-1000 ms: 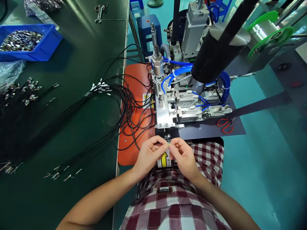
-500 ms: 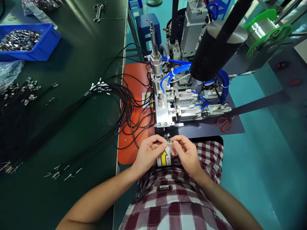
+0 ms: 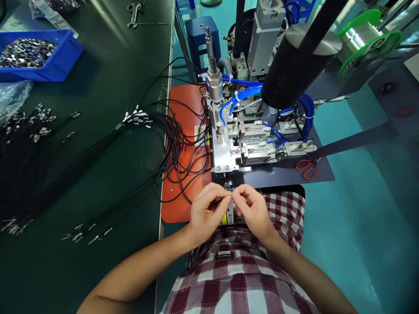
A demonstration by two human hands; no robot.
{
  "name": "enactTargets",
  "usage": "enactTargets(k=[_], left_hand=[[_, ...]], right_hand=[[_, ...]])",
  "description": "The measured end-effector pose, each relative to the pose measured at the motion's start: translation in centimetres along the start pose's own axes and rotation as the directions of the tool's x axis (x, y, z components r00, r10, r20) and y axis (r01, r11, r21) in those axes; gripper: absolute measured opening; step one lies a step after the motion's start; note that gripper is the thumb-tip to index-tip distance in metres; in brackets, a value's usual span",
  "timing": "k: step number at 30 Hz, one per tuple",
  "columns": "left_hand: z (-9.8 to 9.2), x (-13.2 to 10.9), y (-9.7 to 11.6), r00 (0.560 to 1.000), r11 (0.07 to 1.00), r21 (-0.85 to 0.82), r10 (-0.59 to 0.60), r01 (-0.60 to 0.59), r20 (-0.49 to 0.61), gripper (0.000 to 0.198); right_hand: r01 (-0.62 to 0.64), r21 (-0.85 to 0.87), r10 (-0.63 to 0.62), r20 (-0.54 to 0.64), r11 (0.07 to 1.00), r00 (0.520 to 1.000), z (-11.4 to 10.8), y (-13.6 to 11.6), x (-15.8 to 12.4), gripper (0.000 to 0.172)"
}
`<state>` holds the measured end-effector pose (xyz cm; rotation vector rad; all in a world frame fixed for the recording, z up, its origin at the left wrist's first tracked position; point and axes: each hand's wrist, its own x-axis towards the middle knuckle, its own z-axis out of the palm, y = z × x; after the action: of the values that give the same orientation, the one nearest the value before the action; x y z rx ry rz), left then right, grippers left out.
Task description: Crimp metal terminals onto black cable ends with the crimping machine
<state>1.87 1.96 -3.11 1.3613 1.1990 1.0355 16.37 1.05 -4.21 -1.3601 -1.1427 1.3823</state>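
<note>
My left hand (image 3: 207, 213) and my right hand (image 3: 252, 210) meet in front of the machine (image 3: 225, 152), each closed in a pinch. Their fingertips touch, and whatever they pinch is too small and too covered to name. Below the fingers, a white label with a yellow mark (image 3: 224, 219) shows partly. Just beyond my hands is the machine's metal front block, with blue air tubes (image 3: 247, 93) above. Black cables (image 3: 172, 148) lie looped over the orange base plate (image 3: 173, 210) left of my hands.
On the dark green table (image 3: 108, 270) lie bundled cables with metal ends (image 3: 78, 233), a blue bin (image 3: 67, 61) of small metal parts and a wrench (image 3: 133, 15). Red-handled scissors (image 3: 307, 169) rest at the right. A black cylinder (image 3: 288, 69) overhangs the machine; a wire spool (image 3: 363, 37) stands behind.
My left hand has shifted slightly right, and the fingertips of both hands have come together. The small greenish metallic part seen between them earlier is now covered.
</note>
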Motion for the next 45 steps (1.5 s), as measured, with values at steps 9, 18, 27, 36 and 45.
enactTargets(k=[9,18,27,36,45], left_hand=[[-0.4,1.5,0.4,0.975,0.967,-0.169,-0.17,0.193,0.14,0.014],[-1.2,1.7,0.2,0.968,0.995,-0.001,-0.098,0.101,0.23,0.008],[-2.5,2.4,-0.7,0.966,0.861,0.464,0.109,-0.209,0.233,0.012],[-3.3,2.9,-2.5,0.887,0.6,0.654,0.319,-0.461,0.333,0.027],[-3.3,2.4,-2.5,0.869,0.516,0.699,0.301,-0.495,0.394,0.027]], right_hand=[[-0.137,0.226,0.115,0.107,0.964,0.988,-0.1,0.1,0.0,0.023],[-0.087,0.144,0.073,0.1,0.986,0.992,-0.4,0.3,0.6,0.021],[-0.057,0.034,0.057,-0.011,0.998,0.998,-1.7,2.1,2.7,0.02],[-0.074,-0.054,0.073,-0.021,0.996,0.997,-1.0,3.2,3.6,0.019],[-0.036,-0.152,0.03,-0.041,0.988,0.999,-1.1,2.8,3.4,0.017]])
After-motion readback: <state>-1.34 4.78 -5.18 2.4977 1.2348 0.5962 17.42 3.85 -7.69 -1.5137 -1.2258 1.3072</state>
